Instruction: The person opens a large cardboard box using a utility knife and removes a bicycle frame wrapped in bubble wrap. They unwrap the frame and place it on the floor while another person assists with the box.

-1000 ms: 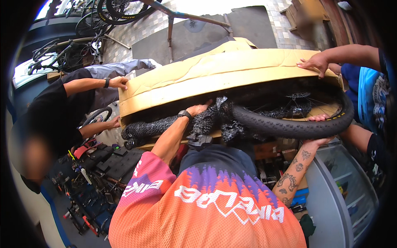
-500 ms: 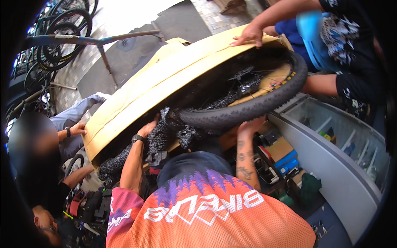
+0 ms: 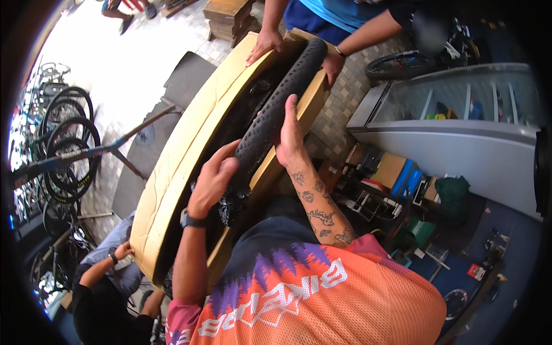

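A long cardboard box [image 3: 178, 138] runs diagonally ahead of me, its long opening facing up. A bicycle wheel with a black knobby tyre [image 3: 276, 109] stands on edge inside its far part. My left hand [image 3: 213, 181], with a dark watch at the wrist, is beside the tyre's near left side, fingers apart. Along the tyre's right side lies my right hand [image 3: 289, 135], fingers stretched out. Black shiny wrapping [image 3: 234, 204] shows below the tyre. A co-worker's two hands [image 3: 265, 46] hold the box's far end; another person's hand [image 3: 122, 250] touches its near left end.
Several bicycles [image 3: 69, 144] stand at the left, near a metal stand [image 3: 115, 146]. A grey glass-topped cabinet [image 3: 448, 144] is at the right, with small boxes [image 3: 397, 172] and a green cloth [image 3: 451, 195] before it. A wooden crate [image 3: 227, 17] stands at the back.
The box has swung to a steeper diagonal, and the wheel now stands on edge between its walls. My left hand has risen from the wrapping; my right hand has come up beside the tyre.
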### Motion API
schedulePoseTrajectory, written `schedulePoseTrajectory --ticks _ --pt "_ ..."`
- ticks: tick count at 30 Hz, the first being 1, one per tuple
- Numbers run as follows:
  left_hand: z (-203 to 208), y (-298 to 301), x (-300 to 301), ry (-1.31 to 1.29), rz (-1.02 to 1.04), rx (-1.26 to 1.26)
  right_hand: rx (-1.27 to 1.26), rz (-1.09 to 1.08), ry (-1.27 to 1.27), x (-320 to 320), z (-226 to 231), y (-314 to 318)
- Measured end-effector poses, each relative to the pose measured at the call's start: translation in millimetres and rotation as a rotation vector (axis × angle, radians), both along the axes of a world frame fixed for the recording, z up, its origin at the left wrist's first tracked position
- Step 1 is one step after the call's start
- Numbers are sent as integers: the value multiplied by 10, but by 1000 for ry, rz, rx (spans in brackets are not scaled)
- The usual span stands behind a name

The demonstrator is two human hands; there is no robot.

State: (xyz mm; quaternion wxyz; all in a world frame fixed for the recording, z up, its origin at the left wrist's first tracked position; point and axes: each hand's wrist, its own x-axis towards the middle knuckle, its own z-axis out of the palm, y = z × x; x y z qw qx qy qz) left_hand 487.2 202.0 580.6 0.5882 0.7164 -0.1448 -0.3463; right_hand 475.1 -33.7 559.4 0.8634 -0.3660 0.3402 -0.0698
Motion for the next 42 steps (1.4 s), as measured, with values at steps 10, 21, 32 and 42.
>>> schedulePoseTrajectory --ticks 10,21,32,42 --pt "-87 -717 340 136 -161 117 -1249 -140 918 -295 -1723 -133" --pt "281 -1068 305 130 -145 201 -994 -405 768 -371 -2178 -176" --pt "888 -1472 361 23 -192 326 -1037 -611 652 -384 -2396 -210" --pt "1737 -1378 454 91 -186 409 -630 -638 367 -395 -2365 -207"
